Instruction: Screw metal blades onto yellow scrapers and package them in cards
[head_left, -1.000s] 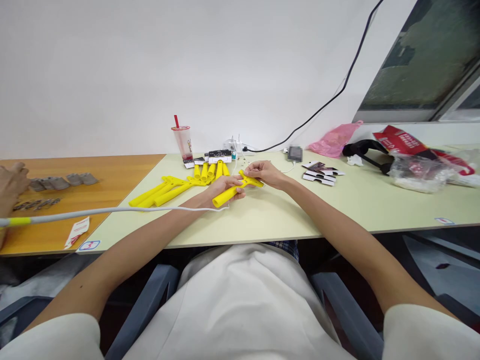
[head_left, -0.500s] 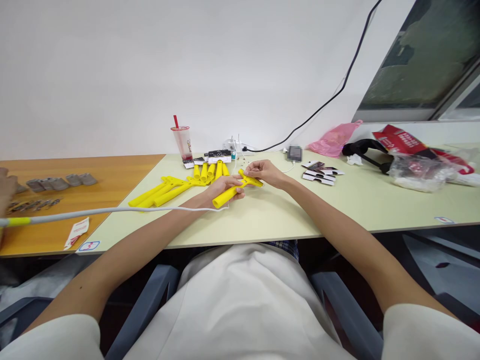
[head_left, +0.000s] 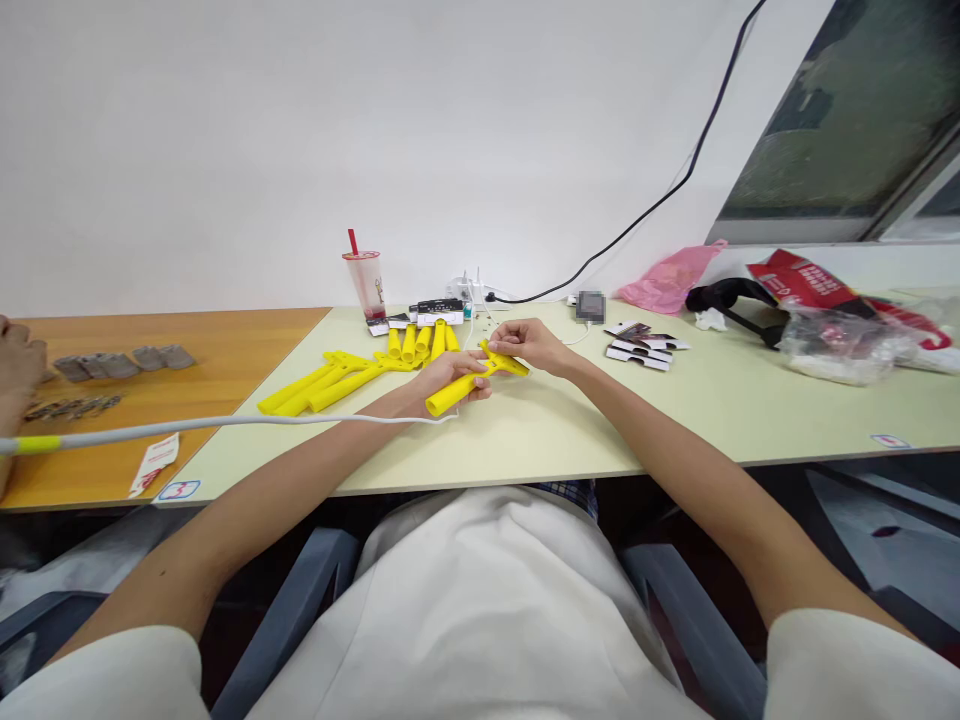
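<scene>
A yellow Y-shaped handle (head_left: 448, 396), with a hollow round grip and a forked head, is held above the table's middle. My left hand (head_left: 444, 372) is closed around it near the fork, the open end of the grip pointing toward me. At the forked head, the fingers of my right hand (head_left: 529, 343) pinch one prong; whether a small part sits between them is hidden. Several similar yellow handles (head_left: 349, 388) lie just left of my left hand. More yellow pieces fitted with black-and-white cards (head_left: 439, 312) are heaped behind it.
A cup with a red straw (head_left: 365, 285) stands at the back, near plugs and a black cable (head_left: 637, 222). Loose cards (head_left: 637, 350), a small screen device (head_left: 590, 307) and plastic bags (head_left: 840, 340) lie rightward. A white cable (head_left: 225, 425) crosses the left; another person's hand (head_left: 21, 355) is beyond.
My hands keep the same hold on the yellow handle, with only a slight shift. At the far left, the other person's hand has moved a little.
</scene>
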